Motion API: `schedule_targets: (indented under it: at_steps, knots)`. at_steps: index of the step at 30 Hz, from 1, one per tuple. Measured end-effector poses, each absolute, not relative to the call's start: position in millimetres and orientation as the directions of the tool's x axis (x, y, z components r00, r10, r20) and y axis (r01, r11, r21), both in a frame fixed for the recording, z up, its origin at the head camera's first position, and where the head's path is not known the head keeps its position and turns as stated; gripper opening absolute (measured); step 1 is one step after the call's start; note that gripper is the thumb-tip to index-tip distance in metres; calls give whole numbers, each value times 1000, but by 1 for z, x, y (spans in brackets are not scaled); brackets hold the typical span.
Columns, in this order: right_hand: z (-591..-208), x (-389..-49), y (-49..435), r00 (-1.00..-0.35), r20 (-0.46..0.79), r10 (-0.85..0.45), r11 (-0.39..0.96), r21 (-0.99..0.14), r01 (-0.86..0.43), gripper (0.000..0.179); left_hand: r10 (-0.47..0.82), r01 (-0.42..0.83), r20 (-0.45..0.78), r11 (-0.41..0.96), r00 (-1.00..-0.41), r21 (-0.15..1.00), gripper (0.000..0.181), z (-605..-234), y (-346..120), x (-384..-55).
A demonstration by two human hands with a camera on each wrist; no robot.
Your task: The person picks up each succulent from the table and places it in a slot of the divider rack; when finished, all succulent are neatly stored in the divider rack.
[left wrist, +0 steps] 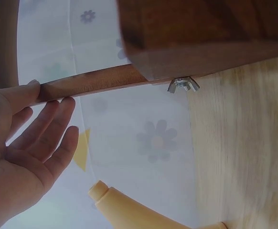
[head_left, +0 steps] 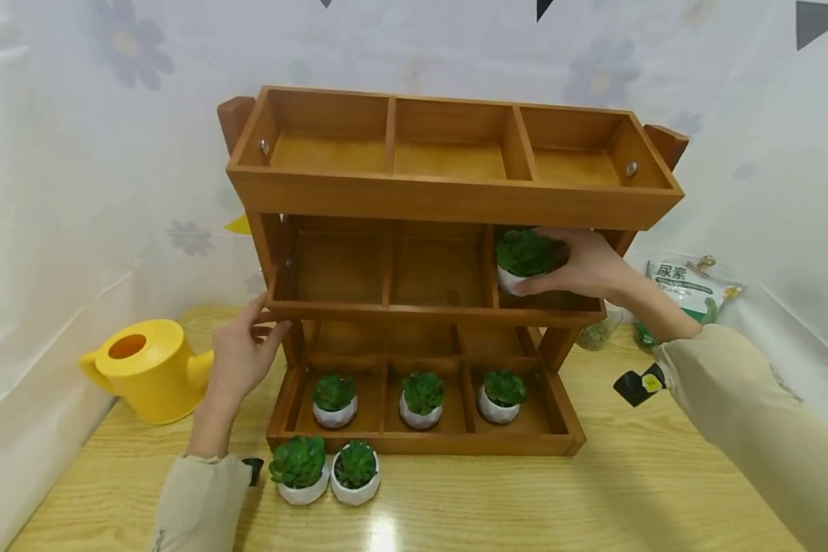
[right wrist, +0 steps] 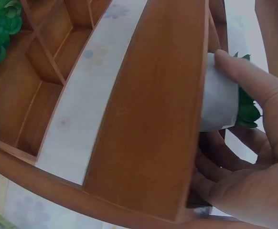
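A three-tier wooden plant shelf (head_left: 414,199) with divided compartments stands on the table. In the right compartment of its middle tier, my right hand (head_left: 589,264) grips a potted succulent (head_left: 524,253) by its white pot; the right wrist view shows the thumb on the pot (right wrist: 220,95). My left hand (head_left: 244,353) is at the left end of the middle tier, thumb and fingers pinching the wooden edge (left wrist: 91,82). Three small potted succulents (head_left: 334,400) sit in the bottom tier, one per front compartment. A larger succulent (head_left: 300,469) and a smaller one (head_left: 355,471) stand before the shelf.
A yellow watering can (head_left: 152,372) stands on the table at the left. Behind the right arm are a clipped white-and-green bag (head_left: 693,287) and a clear jar (head_left: 599,330). A white flowered cloth (head_left: 414,46) hangs behind the shelf.
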State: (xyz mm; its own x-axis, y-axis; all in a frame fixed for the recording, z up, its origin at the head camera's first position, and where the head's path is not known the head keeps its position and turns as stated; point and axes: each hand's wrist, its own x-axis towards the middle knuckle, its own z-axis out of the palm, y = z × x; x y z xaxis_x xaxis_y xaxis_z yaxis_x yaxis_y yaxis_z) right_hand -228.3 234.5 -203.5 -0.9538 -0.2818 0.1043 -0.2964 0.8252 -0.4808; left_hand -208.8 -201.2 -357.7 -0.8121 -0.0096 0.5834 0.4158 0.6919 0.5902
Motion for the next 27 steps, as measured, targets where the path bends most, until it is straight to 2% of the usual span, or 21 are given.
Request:
schedule_targets:
  at_steps: [6,15,27]
  knots:
    - [-205,-234,239,-947,63,-314,822,-481,-305,93,1,434,597,687,-803,583,48,-358,-200,-210]
    - [-202,-237,241,-924,77,-375,853,-360,-377,91,-8,419,587,693,-810,587,49,-357,-202,-208]
    - [-197,-233,240,-903,72,-423,854,-302,-424,88,-7,415,582,694,-813,588,49,-355,-201,-207]
